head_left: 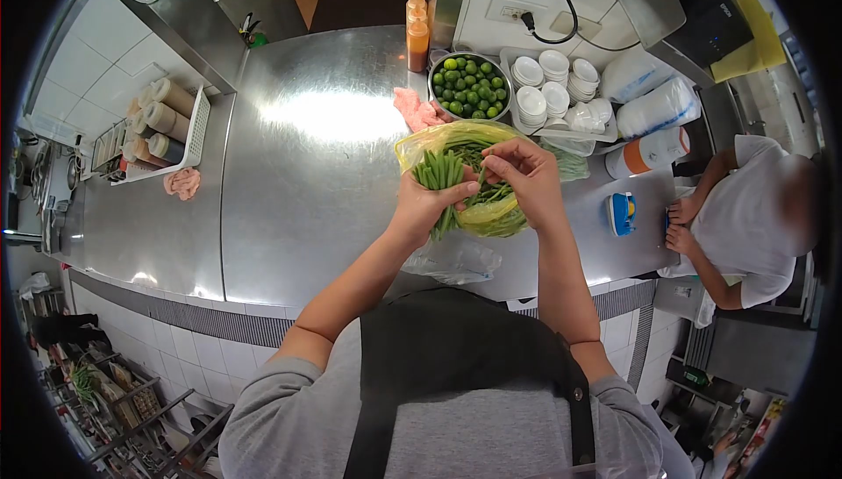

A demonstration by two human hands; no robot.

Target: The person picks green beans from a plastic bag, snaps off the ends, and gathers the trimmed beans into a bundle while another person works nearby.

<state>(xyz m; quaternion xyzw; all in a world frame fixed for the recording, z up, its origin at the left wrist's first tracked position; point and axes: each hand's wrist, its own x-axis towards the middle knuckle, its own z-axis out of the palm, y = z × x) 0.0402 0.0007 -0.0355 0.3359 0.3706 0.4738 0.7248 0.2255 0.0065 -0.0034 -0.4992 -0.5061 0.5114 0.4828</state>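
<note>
My left hand [428,201] is wrapped round a thick bunch of green beans [438,172], their ends sticking out above and below the fist. Close to its right, my right hand [529,179] is closed in a pinch, with what looks like a single green bean [481,177] at its fingertips. Beneath both hands lies an opened yellow plastic bag [500,218] with more green beans in it. The palm sides of both hands are partly hidden.
Behind the bag stand a bowl of limes [469,84], sauce bottles [417,40] and a tray of white cups [544,93]. A pink cloth [416,110] lies beside the bowl. At left is a white basket of bottles [195,132]; at right, a blue-and-white object [621,214] and another person [745,216].
</note>
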